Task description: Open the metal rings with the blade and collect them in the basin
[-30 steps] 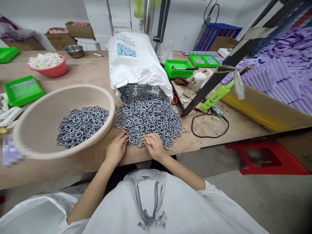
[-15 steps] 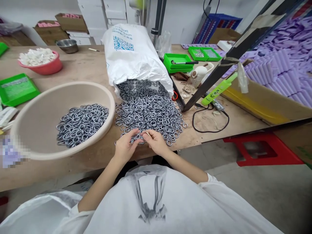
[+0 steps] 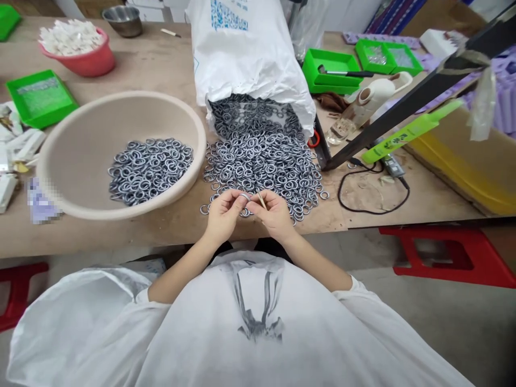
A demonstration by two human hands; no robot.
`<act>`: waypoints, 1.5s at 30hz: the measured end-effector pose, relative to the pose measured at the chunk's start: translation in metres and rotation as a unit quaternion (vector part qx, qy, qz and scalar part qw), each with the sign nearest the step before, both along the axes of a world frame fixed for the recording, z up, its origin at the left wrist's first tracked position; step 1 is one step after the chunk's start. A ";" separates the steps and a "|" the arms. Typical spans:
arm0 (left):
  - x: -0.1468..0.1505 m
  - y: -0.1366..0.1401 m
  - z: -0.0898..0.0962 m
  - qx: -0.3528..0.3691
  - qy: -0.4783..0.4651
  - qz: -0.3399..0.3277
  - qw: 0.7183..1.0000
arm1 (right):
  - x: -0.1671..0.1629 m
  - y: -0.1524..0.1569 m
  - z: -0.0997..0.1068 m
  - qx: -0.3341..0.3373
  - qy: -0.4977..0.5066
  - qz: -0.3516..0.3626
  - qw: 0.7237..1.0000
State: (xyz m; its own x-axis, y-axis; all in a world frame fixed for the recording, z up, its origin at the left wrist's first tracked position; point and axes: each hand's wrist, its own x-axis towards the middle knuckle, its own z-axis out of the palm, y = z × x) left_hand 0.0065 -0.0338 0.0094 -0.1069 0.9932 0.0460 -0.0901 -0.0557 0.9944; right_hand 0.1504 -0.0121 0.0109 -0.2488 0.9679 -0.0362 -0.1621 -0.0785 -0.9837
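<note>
My left hand (image 3: 223,216) pinches a grey ring (image 3: 245,197) between thumb and fingers at the front edge of a heap of loose rings (image 3: 262,161). Close against it, my right hand (image 3: 276,214) is closed round a thin pale stick (image 3: 262,201), and its fingertips meet the same ring. The heap spills from the mouth of a white sack (image 3: 250,64) lying on the table. To the left stands a wide beige basin (image 3: 76,156) with many similar rings (image 3: 151,169) piled inside it.
A dark metal post (image 3: 387,107) slants up at the right, beside a black cable (image 3: 374,212) and a bottle (image 3: 358,110). Green trays (image 3: 328,70) stand behind. A red bowl (image 3: 94,62) of white pieces sits at the back left. Red stools (image 3: 487,258) stand below.
My view has tilted downward. The left hand's fingers, apart before, have closed on a ring, and both hands have come together; the stick stays in my right hand.
</note>
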 end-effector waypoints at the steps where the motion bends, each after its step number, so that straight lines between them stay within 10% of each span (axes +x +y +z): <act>1: -0.001 -0.001 0.001 -0.009 -0.016 -0.008 1.000 | 0.002 0.000 0.001 0.025 -0.015 -0.002 1.000; 7: -0.005 -0.006 0.006 -0.056 -0.055 -0.121 0.990 | 0.015 0.007 0.010 0.196 -0.108 0.074 0.972; 16: 0.007 -0.011 0.009 -0.096 -0.158 -0.109 0.977 | 0.008 0.002 0.005 0.120 -0.064 0.035 0.990; 26: 0.004 -0.012 0.011 -0.174 -0.208 -0.070 0.960 | 0.018 -0.006 0.012 0.328 -0.289 0.089 0.895; 36: 0.005 -0.017 0.009 -0.190 -0.209 -0.087 0.955 | 0.016 -0.006 0.008 0.298 -0.298 0.112 0.900; 40: -0.002 -0.027 0.004 -0.151 -0.172 -0.235 0.945 | 0.020 0.015 -0.009 0.201 -0.300 -0.015 0.932; 45: -0.028 -0.028 -0.006 -0.156 -0.154 -0.142 0.965 | 0.015 0.035 -0.018 0.205 -0.473 -0.024 0.856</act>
